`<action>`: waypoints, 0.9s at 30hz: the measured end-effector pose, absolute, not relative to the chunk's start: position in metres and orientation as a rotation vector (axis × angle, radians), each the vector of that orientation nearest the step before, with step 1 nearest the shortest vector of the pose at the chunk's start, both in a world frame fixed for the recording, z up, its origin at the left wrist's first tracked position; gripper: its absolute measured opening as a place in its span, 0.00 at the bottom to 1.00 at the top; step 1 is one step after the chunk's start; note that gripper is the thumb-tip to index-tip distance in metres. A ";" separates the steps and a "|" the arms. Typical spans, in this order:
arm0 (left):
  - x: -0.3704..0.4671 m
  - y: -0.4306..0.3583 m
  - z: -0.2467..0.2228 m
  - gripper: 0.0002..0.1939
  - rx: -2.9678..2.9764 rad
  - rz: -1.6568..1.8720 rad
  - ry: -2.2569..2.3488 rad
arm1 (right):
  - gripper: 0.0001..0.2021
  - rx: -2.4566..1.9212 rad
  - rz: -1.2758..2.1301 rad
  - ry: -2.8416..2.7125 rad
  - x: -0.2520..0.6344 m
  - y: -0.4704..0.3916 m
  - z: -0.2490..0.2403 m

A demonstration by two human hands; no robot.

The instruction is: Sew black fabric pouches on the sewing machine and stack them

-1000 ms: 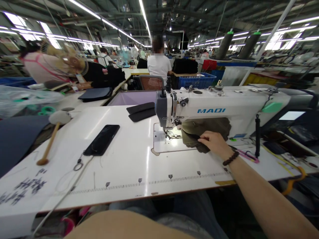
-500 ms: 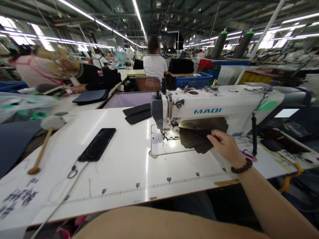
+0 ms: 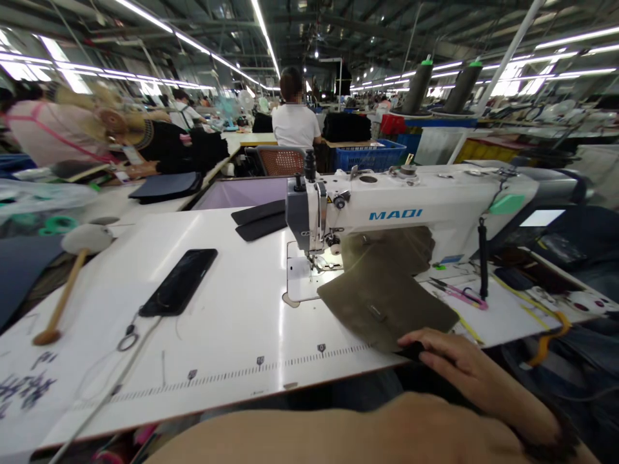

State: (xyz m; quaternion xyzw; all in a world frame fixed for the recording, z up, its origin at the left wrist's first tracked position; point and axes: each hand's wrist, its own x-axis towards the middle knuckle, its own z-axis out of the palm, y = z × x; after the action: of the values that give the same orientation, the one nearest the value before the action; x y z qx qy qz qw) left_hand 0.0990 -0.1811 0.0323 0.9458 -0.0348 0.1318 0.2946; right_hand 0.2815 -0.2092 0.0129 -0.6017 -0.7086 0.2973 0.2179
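An olive-brown fabric piece (image 3: 387,303) with a small label spreads over the table below the sewing machine arm, reaching the front edge. At its lower edge my right hand (image 3: 454,361) grips the cloth between thumb and fingers, where a black part shows. More olive fabric (image 3: 401,248) lies behind it, under the machine arm. The white sewing machine (image 3: 396,209) has its needle area lit, left of the cloth. My left forearm crosses the bottom of the view; the back of my left hand (image 3: 411,415) shows low in front, its fingers hidden.
A black phone (image 3: 181,282) and a mallet (image 3: 72,283) lie to the left. Two dark strips (image 3: 260,220) sit behind the needle area. Pink scissors (image 3: 464,295) rest at the right. A person in a white shirt (image 3: 296,125) sits ahead, beside a blue basket (image 3: 370,156).
My right hand has moved down toward the front edge, drawing the olive fabric out over the table. The back of my left hand has risen into view. The whole scene has shifted slightly left.
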 end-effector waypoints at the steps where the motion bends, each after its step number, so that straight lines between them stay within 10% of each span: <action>1: 0.090 -0.170 0.035 0.13 2.520 0.359 -0.072 | 0.15 -1.615 0.912 -1.912 0.278 -0.213 0.010; 6: 0.028 -0.128 0.021 0.40 2.848 0.052 0.598 | 0.12 -1.422 1.082 -1.793 0.256 -0.219 -0.010; 10: -0.026 -0.139 0.009 0.23 2.816 -0.129 0.912 | 0.09 -1.152 1.119 -1.994 0.231 -0.210 -0.012; 27: -0.104 -0.121 0.021 0.14 1.897 0.408 1.191 | 0.12 -1.438 0.827 -1.858 0.206 -0.130 -0.003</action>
State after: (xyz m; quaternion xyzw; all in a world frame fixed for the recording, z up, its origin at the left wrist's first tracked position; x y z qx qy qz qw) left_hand -0.1039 -0.1212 0.0214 0.7564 0.4750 0.1627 0.4191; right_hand 0.2064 -0.1295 -0.0028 -0.5470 -0.7069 0.3144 0.3197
